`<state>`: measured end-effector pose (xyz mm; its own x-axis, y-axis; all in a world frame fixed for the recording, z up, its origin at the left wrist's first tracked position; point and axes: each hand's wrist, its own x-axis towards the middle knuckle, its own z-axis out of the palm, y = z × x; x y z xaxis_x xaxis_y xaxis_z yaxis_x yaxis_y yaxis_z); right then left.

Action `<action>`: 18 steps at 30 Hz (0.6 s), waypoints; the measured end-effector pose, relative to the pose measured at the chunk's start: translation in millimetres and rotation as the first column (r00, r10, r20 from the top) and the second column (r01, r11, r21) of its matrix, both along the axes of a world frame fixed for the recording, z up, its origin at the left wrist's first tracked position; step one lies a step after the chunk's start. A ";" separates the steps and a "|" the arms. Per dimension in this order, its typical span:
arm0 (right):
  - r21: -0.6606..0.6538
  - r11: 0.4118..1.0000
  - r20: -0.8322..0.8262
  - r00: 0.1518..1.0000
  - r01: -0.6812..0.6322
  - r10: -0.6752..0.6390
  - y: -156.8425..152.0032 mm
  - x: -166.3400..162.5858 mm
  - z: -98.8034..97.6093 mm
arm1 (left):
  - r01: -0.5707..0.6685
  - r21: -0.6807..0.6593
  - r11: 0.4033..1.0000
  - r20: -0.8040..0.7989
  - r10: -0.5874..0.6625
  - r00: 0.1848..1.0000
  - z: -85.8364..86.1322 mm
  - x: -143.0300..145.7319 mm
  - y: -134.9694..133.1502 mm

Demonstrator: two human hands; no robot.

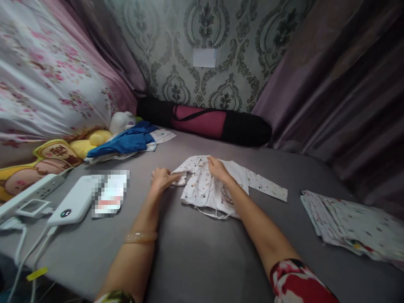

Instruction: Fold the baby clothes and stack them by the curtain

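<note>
A small white long-sleeved shirt, printed with tiny dark and tan motifs and trailing thin white ties at its hem, lies spread on a smooth grey sheet, in front of the middle of a long, rounded black-and-maroon fabric bag, which serves here as the landmark. The person's left hand is at the shirt's bent sleeve, in front of the bag's left part; its thumb reaches over the sleeve while the other fingers stand away to the side, and one cannot tell whether the cloth is pinched. The right hand, in front of the bag's maroon section, touches the shirt near the neckline with its fingers close together; whether they grip the fabric cannot be told. The shirt's other sleeve stretches out straight, in front of the bag's right end. A pale, patterned stack of folded cloth lies well forward and to the right of the bag. Just in front of the bag's left end sits a heap of bright blue and white clothing, beside a yellow plush toy. Farther left and forward of the bag lies a white rectangular power bank with a cable plugged in, next to a long white power strip.
</note>
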<state>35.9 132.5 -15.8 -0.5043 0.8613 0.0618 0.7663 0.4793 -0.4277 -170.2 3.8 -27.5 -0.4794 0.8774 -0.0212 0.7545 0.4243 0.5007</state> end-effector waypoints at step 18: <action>0.043 0.997 0.098 0.993 -0.065 0.061 -30.8 -58.4 -29.5 | -0.398 0.065 0.915 -0.141 0.403 0.904 0.5 -19.6 -4.6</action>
<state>-22.6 101.8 -45.3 -0.5628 0.8251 0.0494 0.7706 0.5454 -0.3297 -189.8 -0.8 -27.0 -0.7857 0.6098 0.1041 0.5914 0.6910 0.4157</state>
